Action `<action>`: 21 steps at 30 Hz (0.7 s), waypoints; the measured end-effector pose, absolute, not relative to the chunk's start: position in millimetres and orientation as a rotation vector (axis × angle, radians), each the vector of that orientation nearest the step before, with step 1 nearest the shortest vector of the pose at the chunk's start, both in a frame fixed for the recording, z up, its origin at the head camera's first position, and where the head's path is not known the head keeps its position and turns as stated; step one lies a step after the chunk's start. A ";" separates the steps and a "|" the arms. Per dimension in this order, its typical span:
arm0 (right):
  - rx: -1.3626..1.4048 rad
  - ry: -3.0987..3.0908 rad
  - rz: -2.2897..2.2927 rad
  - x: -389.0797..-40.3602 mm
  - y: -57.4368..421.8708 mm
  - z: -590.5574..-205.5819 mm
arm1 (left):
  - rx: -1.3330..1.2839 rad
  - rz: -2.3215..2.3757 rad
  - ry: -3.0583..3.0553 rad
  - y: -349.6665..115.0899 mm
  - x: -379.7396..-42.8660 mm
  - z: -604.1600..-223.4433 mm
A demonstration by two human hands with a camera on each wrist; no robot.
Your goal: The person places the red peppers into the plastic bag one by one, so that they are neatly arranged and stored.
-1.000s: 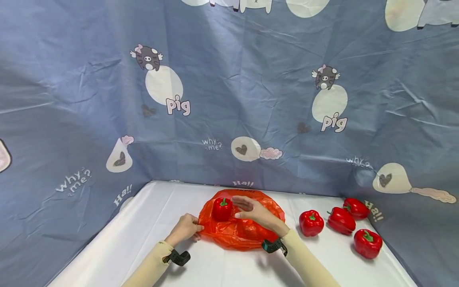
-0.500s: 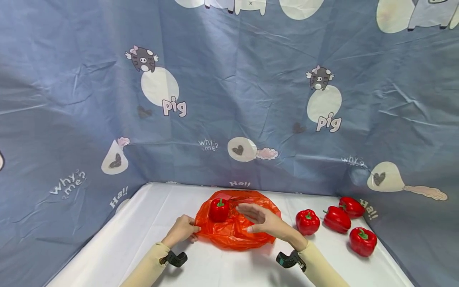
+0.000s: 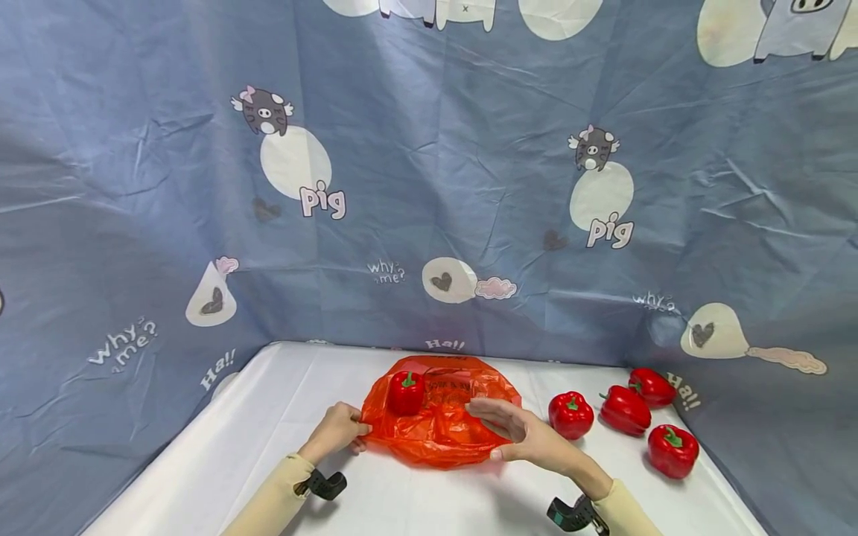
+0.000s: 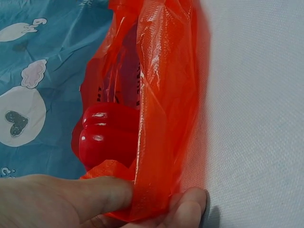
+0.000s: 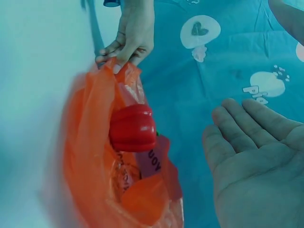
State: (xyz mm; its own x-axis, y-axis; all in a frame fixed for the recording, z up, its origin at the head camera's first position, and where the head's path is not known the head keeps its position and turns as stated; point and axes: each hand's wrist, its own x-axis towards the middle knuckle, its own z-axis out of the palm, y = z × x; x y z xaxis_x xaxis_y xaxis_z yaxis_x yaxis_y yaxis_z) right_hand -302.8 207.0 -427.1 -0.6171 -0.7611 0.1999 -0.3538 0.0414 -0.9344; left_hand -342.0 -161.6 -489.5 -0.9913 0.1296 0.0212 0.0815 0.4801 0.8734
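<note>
A red plastic bag [image 3: 442, 439] lies on the white table with its mouth spread. Inside its left part sits a red bell pepper [image 3: 406, 393], green stem upward in the head view. My left hand [image 3: 335, 429] pinches the bag's left edge between thumb and fingers; the left wrist view shows the film [image 4: 161, 142] caught there, beside the pepper [image 4: 109, 135]. Over the bag's right side hovers my right hand [image 3: 523, 439], holding nothing. Its fingers are extended and the thumb is apart, with the palm [image 5: 266, 185] showing in the right wrist view.
To the right of the bag, a red bell pepper [image 3: 571, 415] stands closest. Further right lie a pepper on its side [image 3: 625, 410], another behind it [image 3: 652, 387] and one nearer the front [image 3: 673, 451]. A blue printed curtain [image 3: 402, 186] rises behind the table.
My right hand has drawn back from beside the pepper in the bag, moving right and toward me. The left hand keeps its pinch on the bag. The view has shifted slightly.
</note>
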 end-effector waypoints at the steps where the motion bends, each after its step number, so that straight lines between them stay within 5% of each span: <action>1: -1.134 1.971 -1.607 -301.1 208.9 -428.5 | 0.186 1.564 2.664 -161.7 -341.6 -489.5; 21: -0.796 2.175 -1.788 -288.5 303.7 -439.9 | 0.163 1.563 2.660 -159.3 -340.6 -488.7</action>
State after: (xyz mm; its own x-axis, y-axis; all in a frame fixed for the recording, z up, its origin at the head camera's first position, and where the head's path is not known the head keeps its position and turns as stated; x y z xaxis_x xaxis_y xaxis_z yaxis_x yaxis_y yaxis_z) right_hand -288.5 303.7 -439.9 -0.8307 -0.5303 0.1696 -0.2690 0.1155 -0.9562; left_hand -340.6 -159.3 -488.7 -0.9931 0.1168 0.0085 0.0643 0.4830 0.8733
